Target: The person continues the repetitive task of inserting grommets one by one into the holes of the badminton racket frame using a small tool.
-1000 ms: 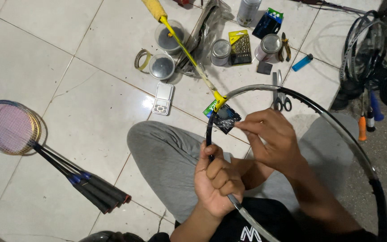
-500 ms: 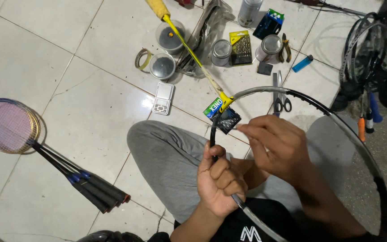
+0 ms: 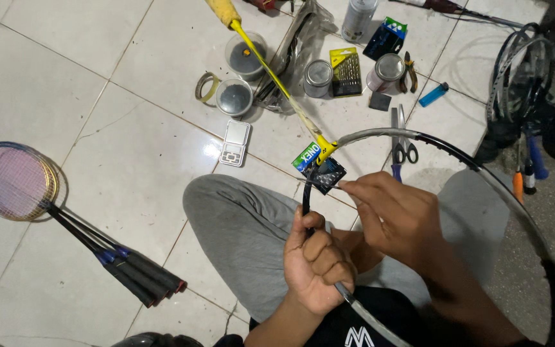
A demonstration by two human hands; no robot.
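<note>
Gripping the black racket frame (image 3: 444, 151) in your clenched left hand (image 3: 316, 266), you pinch a small dark sticker (image 3: 326, 175) with your right hand (image 3: 396, 215).

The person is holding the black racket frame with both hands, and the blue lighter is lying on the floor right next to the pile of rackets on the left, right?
Not quite. Both hands, left hand and right hand, do hold the black racket frame. But the head view shows the blue lighter on the tiles at the upper right, beside the scissors, far from the pile of rackets on the left.
</note>
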